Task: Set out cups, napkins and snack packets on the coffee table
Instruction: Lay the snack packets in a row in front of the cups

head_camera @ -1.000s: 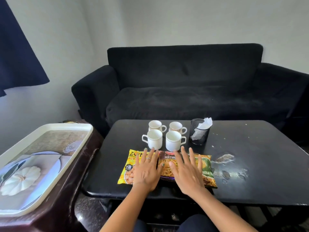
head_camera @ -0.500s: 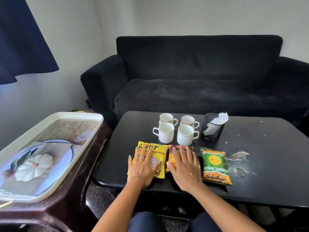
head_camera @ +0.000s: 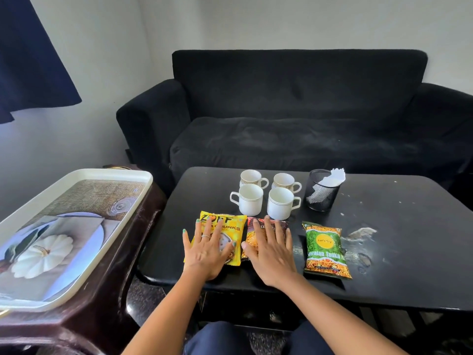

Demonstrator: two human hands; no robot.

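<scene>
— What does the room hold, from the left?

— A dark blue curtain [head_camera: 30, 55] hangs at the upper left. Below it a cream tray [head_camera: 84, 175] with a printed pumpkin picture sits on a dark brown side table [head_camera: 143, 226]. A black sofa [head_camera: 294, 111] stands against the grey wall, and the black coffee table [head_camera: 409, 239] is in front of it, its top scuffed and blotched on the right.

— And the hands?

— The left hand [head_camera: 207, 249] lies flat, fingers spread, on the yellow packet [head_camera: 230, 224]. The right hand [head_camera: 271, 249] lies flat and spread on the dark red packet [head_camera: 275, 225] just beside it. Neither hand grasps anything; both only press down. The green packet [head_camera: 325, 249] lies apart to the right, untouched. Behind the packets stand four white cups [head_camera: 266, 193] in a square, and beside them a black mesh holder [head_camera: 321, 193] with white napkins [head_camera: 335, 175].

— Anything unclear?

— The red packet's lettering is mostly covered by the right hand, and the tray runs off the left edge.
</scene>
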